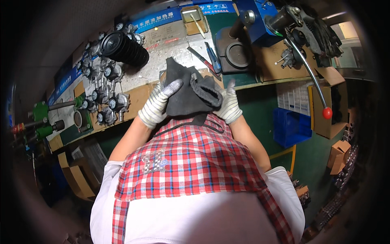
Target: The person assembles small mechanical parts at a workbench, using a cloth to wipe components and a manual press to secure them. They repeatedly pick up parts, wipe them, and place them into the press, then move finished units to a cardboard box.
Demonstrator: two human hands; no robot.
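A piece of black cloth (183, 95) with a thick rolled opening on its right side is held up in front of my apron, at the bench edge. My left hand (160, 101), in a pale striped glove with a grey fingertip coating, grips its left side with the thumb laid on the front. On the opposite side is my gloved right hand (229, 107), its thumb pointing up and its fingers partly hidden behind the cloth. Beyond the cloth, a blue utility knife (213, 57) and a red-and-black hand tool (201, 57) lie on the bench.
Several round-faced metal assemblies (109, 73) crowd the bench's left, beside a black ribbed stack (124, 49). A blue press (260, 24) with a red-knobbed lever (308, 67) stands right. A tray (187, 29) holds a brush. Below sit a blue crate (286, 126) and cardboard boxes (339, 156).
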